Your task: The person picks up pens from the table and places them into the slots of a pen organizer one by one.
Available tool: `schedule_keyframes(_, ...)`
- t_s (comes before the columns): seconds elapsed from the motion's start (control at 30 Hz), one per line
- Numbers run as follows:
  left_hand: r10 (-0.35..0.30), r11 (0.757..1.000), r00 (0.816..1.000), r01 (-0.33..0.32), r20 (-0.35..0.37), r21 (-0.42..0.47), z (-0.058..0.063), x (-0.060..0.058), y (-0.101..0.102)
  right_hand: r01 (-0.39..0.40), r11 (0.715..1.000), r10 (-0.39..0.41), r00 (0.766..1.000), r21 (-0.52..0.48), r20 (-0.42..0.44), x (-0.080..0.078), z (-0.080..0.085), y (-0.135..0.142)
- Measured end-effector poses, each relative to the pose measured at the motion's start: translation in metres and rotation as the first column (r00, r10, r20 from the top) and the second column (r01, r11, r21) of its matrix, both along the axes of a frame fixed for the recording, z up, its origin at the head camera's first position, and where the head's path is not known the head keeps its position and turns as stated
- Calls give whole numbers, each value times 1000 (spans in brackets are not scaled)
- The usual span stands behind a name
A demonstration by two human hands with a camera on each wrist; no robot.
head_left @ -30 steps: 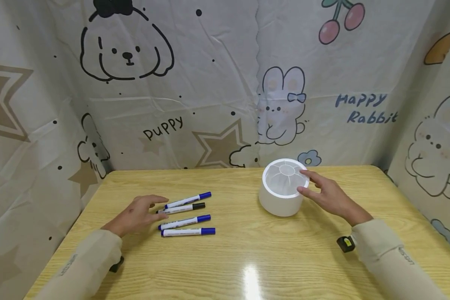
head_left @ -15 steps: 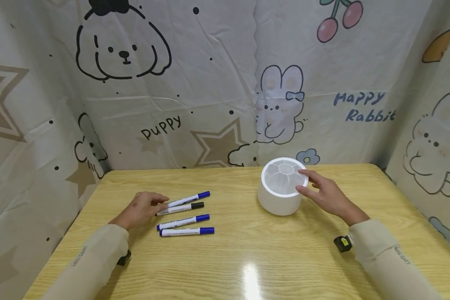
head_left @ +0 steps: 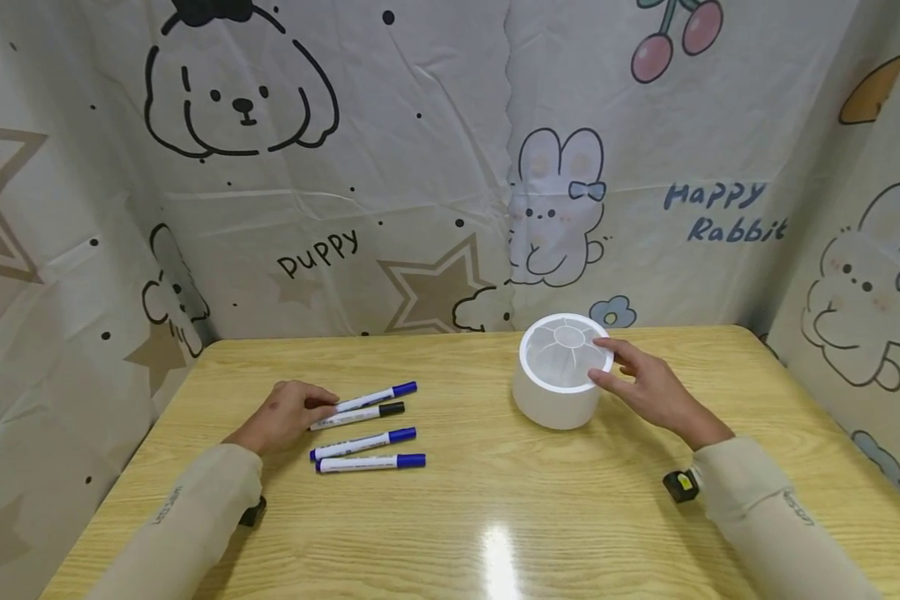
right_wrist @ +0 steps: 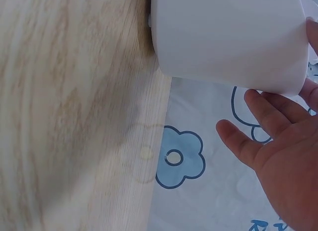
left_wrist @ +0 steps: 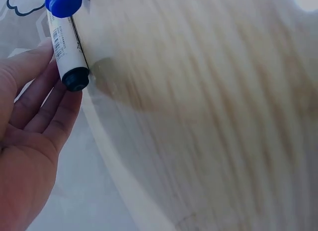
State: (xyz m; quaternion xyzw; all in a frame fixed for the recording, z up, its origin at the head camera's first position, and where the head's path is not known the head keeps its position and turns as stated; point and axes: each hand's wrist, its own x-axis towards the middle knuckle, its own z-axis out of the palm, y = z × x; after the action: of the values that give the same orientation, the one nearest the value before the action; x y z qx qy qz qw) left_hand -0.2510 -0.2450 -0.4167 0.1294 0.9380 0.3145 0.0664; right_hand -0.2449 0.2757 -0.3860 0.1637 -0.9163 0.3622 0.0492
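Four-finger side and thumb of my left hand (head_left: pixel 281 414) close on the left end of the farthest blue-capped marker (head_left: pixel 375 397), whose end the fingers hide. Just nearer lies a black-capped marker (head_left: pixel 360 416); its dark tail end shows beside the fingers in the left wrist view. Two more blue-capped markers, one (head_left: pixel 363 444) slightly beyond the other (head_left: pixel 371 463), lie below them. A round white pen holder (head_left: pixel 555 407) with divided compartments stands upright to the right. My right hand (head_left: pixel 656 390) holds its right rim with thumb and forefinger; the other fingers lie along its outer side.
Everything stands on a wood-grain table (head_left: pixel 450 533). A printed cloth (head_left: pixel 435 167) hangs behind the table's back edge and at both sides. Bare tabletop lies between the markers and the pen holder.
My left hand has moved slightly right, and its thumb and fingers have closed on the farthest marker's end. The right hand stays at the pen holder's rim. The head view has shifted slightly.
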Motion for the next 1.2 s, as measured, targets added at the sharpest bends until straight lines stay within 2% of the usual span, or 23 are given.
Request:
schedule_keyframes(0.23, -13, 1000, 1000, 13, -4, -17, -1, -4, 2, 10, 1000, -10, 1000, -5, 13, 0, 0, 0)
schedule_keyframes(0.47, -23, 999, 999, 22, -38, -27, 1, -5, 3, 16, 1000, -15, 1000, -5, 13, -1, 0, -1)
schedule_keyframes(0.73, 35, 999, 999, -35, -8, -7, 7, -6, 5, 21, 1000, -20, 999, -3, 29, -2, -3, 1)
schedule_keyframes(1.2, 23, 999, 992, -18, -121, 43, 25, -7, 13, 18, 1000, -18, 1000, -22, 19, 2, 0, -2)
